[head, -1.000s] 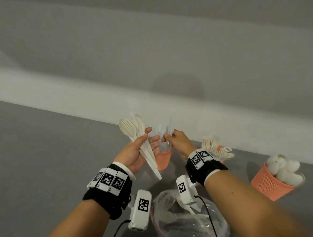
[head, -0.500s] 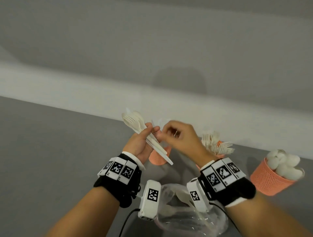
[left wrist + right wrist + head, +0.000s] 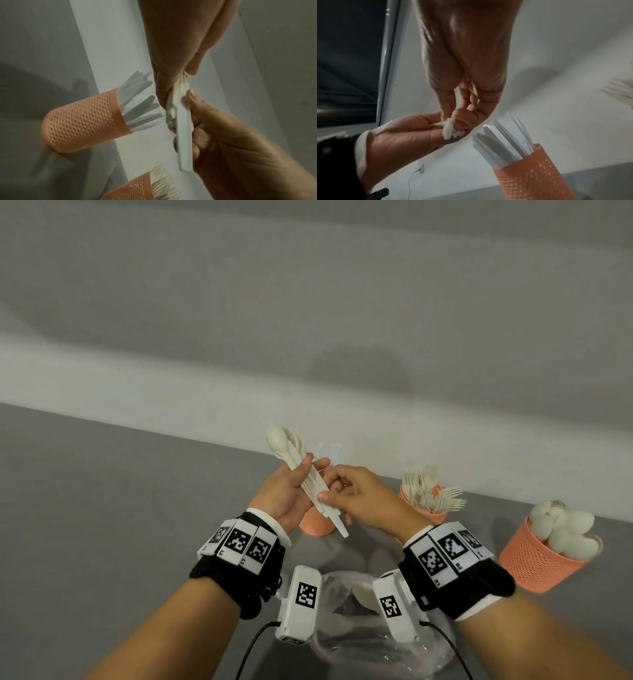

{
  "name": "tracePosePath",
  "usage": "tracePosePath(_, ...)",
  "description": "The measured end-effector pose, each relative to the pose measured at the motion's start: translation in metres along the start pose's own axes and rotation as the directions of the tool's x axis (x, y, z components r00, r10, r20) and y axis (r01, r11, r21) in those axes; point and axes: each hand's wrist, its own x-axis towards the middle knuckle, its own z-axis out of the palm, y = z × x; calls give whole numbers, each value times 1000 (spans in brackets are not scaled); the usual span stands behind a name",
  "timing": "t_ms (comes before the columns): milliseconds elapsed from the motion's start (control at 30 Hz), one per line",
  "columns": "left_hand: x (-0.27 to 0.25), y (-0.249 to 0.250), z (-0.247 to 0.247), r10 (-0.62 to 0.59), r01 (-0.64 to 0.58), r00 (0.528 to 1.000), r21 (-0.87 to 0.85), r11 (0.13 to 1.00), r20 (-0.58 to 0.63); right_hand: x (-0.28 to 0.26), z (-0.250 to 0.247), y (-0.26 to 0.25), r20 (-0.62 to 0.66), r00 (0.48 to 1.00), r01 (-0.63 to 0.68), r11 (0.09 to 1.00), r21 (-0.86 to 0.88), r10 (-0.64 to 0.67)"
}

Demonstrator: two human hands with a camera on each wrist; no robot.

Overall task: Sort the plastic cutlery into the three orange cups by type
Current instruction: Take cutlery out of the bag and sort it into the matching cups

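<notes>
My left hand (image 3: 297,478) grips a bundle of white plastic cutlery (image 3: 310,479), with a spoon bowl and fork tines at its upper end. My right hand (image 3: 329,492) pinches the handle of one flat white piece (image 3: 184,142) in that bundle between thumb and fingers; its type is hidden. Directly behind the hands stands the orange cup of knives (image 3: 317,523), seen close in the wrist views (image 3: 82,121) (image 3: 530,175). The cup of forks (image 3: 424,503) stands to its right, and the cup of spoons (image 3: 541,563) at the far right.
A clear plastic bag (image 3: 363,635) with a few white pieces inside lies on the grey table (image 3: 120,508) just below my wrists. A white wall runs right behind the cups. Camera cables hang from both wrists.
My right hand has left the knife cup and come back to the bundle, where it now pinches one handle. My left hand has tilted the bundle and shifted slightly right.
</notes>
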Motion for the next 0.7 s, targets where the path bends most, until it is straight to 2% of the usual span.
tracePosePath(67,0,1,-1,1,-1,1000,22,1000,14,1,-2,1,-17,1000,-4,1000,5,4)
tracePosePath(200,1,2,0,2,-1,1000,-17,1000,19,1,-2,2,-110,991,68,997,-26,-71)
tracePosePath(367,2,-1,0,22,-22,1000,9,1000,13,-2,5,0,-207,946,192,946,-260,-249)
tracePosePath(533,1,-5,-1,-7,6,1000,-18,1000,-27,1,5,-1,-216,960,96,935,-341,-177)
tracePosePath(700,2,-5,-2,-10,9,1000,-48,999,-24,0,4,-5,-205,977,21,989,-148,-51)
